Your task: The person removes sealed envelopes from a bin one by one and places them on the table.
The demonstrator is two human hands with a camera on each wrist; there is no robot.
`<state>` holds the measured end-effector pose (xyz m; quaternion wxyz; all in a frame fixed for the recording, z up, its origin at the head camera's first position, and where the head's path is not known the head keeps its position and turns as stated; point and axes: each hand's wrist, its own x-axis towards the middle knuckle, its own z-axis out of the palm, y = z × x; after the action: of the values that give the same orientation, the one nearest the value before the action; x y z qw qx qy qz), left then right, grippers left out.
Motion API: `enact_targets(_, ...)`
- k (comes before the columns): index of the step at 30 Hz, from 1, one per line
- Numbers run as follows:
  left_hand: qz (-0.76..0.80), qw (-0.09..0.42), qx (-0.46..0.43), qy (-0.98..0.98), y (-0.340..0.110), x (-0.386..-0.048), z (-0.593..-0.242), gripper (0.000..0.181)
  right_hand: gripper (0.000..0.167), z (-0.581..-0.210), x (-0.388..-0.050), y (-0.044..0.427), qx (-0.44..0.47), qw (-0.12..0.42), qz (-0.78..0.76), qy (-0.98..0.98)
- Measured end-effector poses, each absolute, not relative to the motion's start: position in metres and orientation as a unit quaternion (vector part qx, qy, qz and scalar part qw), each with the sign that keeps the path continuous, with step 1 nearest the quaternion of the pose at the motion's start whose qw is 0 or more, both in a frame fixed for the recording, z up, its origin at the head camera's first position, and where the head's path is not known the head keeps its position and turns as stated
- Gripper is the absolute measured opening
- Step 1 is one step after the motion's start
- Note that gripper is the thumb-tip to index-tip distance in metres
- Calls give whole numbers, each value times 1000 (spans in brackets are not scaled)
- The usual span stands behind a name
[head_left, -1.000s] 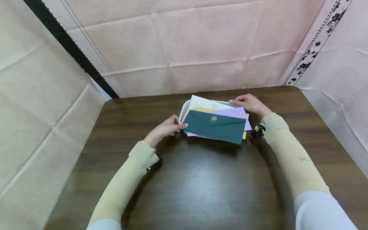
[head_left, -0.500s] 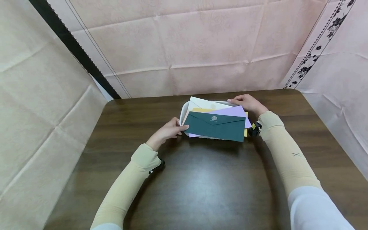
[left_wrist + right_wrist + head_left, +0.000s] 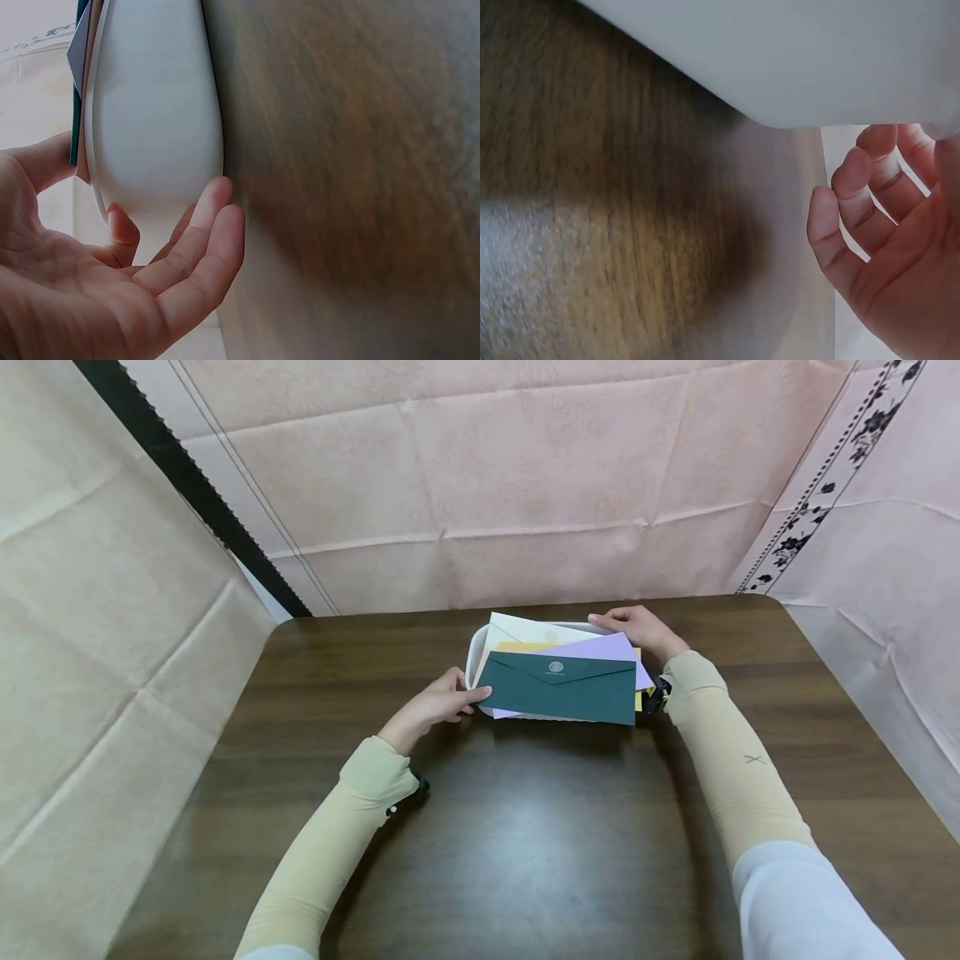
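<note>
A white oblong container (image 3: 476, 650) sits at the back of the table, its smooth outer wall (image 3: 154, 97) filling much of the left wrist view. Several envelopes lie stacked over it: a dark green envelope (image 3: 555, 690) in front, then a purple envelope (image 3: 609, 647), a yellow envelope (image 3: 525, 647) and a white envelope (image 3: 519, 629). My left hand (image 3: 432, 703) grips the container's left end, thumb on the green envelope's corner and bent fingers (image 3: 196, 251) at the wall. At the back right rim, my right hand (image 3: 643, 630) holds the container with its thumb, other fingers (image 3: 855, 180) curled beside its end.
The dark wooden table (image 3: 525, 852) extends toward me. Pale cloth (image 3: 540, 468) hangs behind the table's back edge and along both sides. Each wrist carries a small black device, such as the one at the right cuff (image 3: 655, 695).
The right hand and forearm have shifted slightly left. The green envelope's lower right corner sits a little higher, so its bottom edge slopes less. The left hand keeps its hold.
</note>
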<state>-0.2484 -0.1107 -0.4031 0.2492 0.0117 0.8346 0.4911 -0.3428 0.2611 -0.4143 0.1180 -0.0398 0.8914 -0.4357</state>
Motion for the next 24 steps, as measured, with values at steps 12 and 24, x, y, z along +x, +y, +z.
enact_targets(12, 490, 247, 17, 836, -111, -246, -403, 45, 73, -417, -340, 262, -35, 115, -426, 897)
enact_targets(24, 480, 246, 18, 842, -112, -246, -402, 44, 79, -414, -323, 268, -16, 144, -510, 848)
